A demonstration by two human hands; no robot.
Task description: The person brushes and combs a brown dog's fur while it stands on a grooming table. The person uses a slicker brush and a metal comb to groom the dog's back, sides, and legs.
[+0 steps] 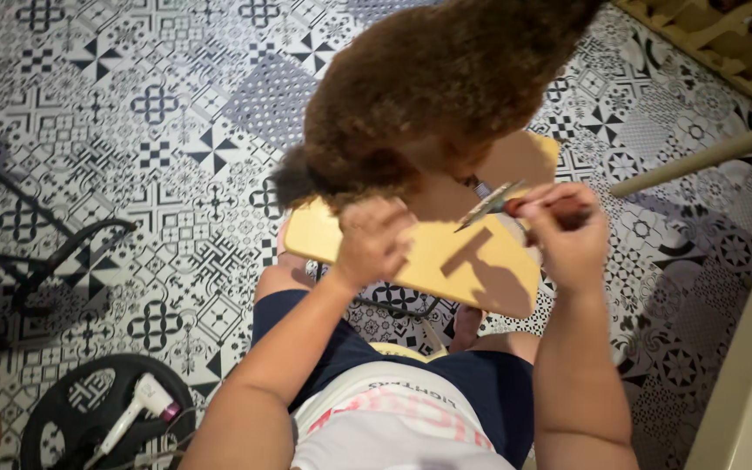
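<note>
A mass of thick, curly brown hair (428,87) on a seated person's head fills the upper middle of the view. My left hand (372,239) grips a tuft at the lower edge of that hair. My right hand (563,231) is closed around a thin comb with a metal end (489,204), whose tip points left toward the hair. Beneath both hands lies a yellow wooden board or seat (428,261).
The floor has black-and-white patterned tiles (158,122). A white hair dryer (137,409) rests on a round black object at the lower left. Black metal legs (54,252) stand at left. A wooden frame (724,43) sits at top right, and a pale pole (707,157) crosses the right.
</note>
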